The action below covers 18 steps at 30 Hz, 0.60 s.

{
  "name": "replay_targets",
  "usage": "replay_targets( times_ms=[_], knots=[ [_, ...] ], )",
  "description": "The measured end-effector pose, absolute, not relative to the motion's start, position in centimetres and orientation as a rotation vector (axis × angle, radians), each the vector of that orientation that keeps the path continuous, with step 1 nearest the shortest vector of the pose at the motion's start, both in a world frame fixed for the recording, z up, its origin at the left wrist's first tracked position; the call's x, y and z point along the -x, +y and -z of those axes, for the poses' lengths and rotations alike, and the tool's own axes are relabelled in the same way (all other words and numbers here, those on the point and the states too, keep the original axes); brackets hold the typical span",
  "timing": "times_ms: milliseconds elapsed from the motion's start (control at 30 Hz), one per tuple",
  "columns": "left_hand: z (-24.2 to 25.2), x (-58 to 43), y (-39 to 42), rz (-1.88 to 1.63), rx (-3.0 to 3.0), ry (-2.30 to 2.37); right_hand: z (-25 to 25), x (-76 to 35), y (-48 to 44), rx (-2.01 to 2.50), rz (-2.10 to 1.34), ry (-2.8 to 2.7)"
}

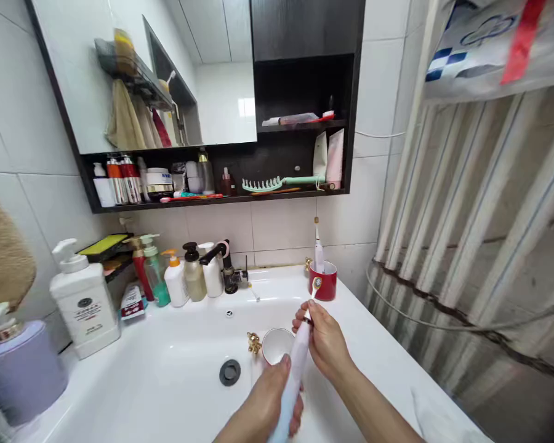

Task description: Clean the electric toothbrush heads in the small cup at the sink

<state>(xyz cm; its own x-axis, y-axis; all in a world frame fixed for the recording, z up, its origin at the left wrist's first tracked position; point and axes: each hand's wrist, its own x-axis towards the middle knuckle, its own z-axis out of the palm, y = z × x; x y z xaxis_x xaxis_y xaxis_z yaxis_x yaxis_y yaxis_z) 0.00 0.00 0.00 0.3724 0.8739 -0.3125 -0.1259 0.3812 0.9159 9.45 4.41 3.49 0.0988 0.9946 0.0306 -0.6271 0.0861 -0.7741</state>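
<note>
Over the right side of the sink, my left hand (pixel 277 394) is wrapped round the handle of an electric toothbrush (pixel 298 357), which fades from pale pink to light blue. The fingers of my right hand (pixel 325 338) close round its neck, just below the brush head. That head points up and away from me. Beneath my hands a white cup (pixel 277 346) with a gold handle sits in the basin, partly hidden by my left hand. Behind the brush head stands a red cup (pixel 331 284) with another electric toothbrush (pixel 319 252) upright in it.
A dark faucet (pixel 229 274) stands at the basin's back, and a drain (pixel 229 372) lies left of the white cup. Several pump bottles (pixel 194 274) line the left rim. A radiator (pixel 471 234) is at right. Above hangs a mirrored cabinet (pixel 305 200) holding toiletries.
</note>
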Motion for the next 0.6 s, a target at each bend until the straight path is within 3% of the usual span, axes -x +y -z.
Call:
replay_targets(
  times_ms=[300, 433, 600],
  knots=[
    [0.2, 0.1, 0.0, -0.755, -0.987, 0.954, -3.4, -9.7, 4.5, 0.725, -1.338, -0.659],
    [0.5, 0.3, -0.1, -0.639, -0.959, 0.891, -3.0, -11.4, 5.5, 0.792, -1.180, -0.660],
    [0.7, 0.3, 0.5, -0.690, -0.836, 0.905, -1.9, -11.7, 8.8, 1.325, -0.881, -1.261]
  ],
)
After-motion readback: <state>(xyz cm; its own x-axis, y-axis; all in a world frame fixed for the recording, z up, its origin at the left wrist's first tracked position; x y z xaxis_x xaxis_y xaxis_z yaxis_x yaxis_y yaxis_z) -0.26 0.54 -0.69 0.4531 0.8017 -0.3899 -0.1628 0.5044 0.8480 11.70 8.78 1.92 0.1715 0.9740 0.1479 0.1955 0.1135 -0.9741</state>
